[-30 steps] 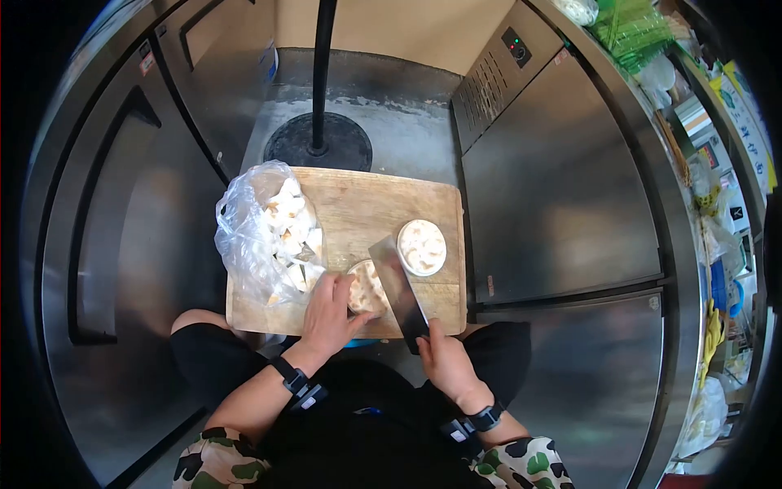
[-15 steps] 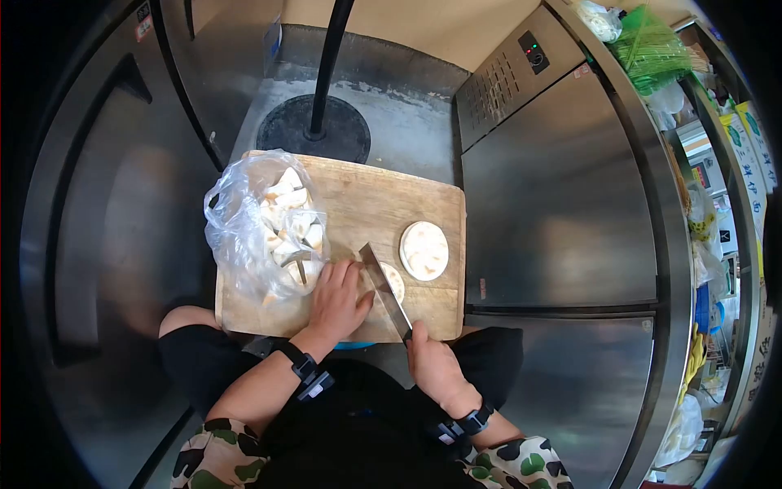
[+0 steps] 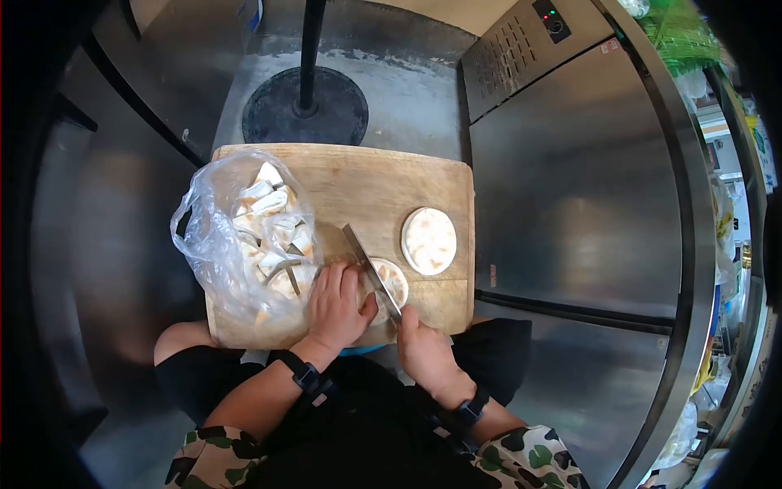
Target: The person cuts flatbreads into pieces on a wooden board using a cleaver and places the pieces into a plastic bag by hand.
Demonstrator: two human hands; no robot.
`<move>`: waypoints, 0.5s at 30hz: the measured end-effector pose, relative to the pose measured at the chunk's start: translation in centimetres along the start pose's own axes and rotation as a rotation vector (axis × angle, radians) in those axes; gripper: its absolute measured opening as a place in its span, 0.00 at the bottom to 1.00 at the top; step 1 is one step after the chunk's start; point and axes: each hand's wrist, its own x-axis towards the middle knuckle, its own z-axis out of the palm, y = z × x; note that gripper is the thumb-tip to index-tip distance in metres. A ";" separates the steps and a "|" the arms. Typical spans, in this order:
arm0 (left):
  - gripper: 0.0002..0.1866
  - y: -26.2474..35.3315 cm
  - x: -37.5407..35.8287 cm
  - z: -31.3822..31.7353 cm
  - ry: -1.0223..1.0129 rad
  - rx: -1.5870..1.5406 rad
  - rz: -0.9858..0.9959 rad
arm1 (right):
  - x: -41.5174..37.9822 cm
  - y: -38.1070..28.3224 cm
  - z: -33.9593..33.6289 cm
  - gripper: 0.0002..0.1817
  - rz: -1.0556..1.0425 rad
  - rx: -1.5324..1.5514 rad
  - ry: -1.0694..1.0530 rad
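My right hand (image 3: 427, 352) is closed round the handle of a kitchen knife (image 3: 371, 267), whose broad blade points away and to the left. Its edge lies across a round, pale flatbread (image 3: 393, 284) with brown spots, in the middle near side of the wooden cutting board (image 3: 358, 179). Just left of the blade, my left hand (image 3: 336, 306) holds the bread down, partly covering it, thumb tucked close to the knife. Beyond my left fingers lies a clear plastic bag (image 3: 213, 232) with cut white bread pieces (image 3: 273, 204) in it. Another round flatbread (image 3: 429, 240) rests at the board's right.
The board lies across my lap. A steel refrigerator (image 3: 578, 179) stands at the right, and steel panels (image 3: 130, 220) rise at the left. Behind the board is a black pole on a round base (image 3: 305, 106). Bagged goods fill a shelf (image 3: 717, 196) at far right.
The view has shifted a little. The knife blade sits farther left on the flatbread, so more of the bread shows to its right. My left hand stays beside it.
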 end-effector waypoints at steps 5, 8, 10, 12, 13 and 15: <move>0.23 -0.1 -0.4 0.5 0.055 0.018 0.033 | 0.4 -0.1 0.1 0.12 0.031 -0.016 -0.022; 0.24 -0.2 -1.0 0.6 0.065 0.056 0.043 | -0.2 0.2 0.5 0.13 0.006 -0.019 -0.008; 0.25 -0.4 -1.3 0.3 0.049 0.035 0.079 | -1.2 0.1 0.5 0.13 0.042 -0.008 -0.042; 0.25 -0.6 -1.4 0.0 0.037 0.021 0.105 | -2.8 0.4 0.6 0.13 0.112 0.002 -0.100; 0.26 -0.8 -1.5 0.0 0.026 0.013 0.112 | -3.1 0.4 0.9 0.13 0.130 0.011 -0.109; 0.26 -1.2 -1.4 -0.1 0.008 0.036 0.112 | -3.1 0.2 1.9 0.13 0.059 0.035 -0.033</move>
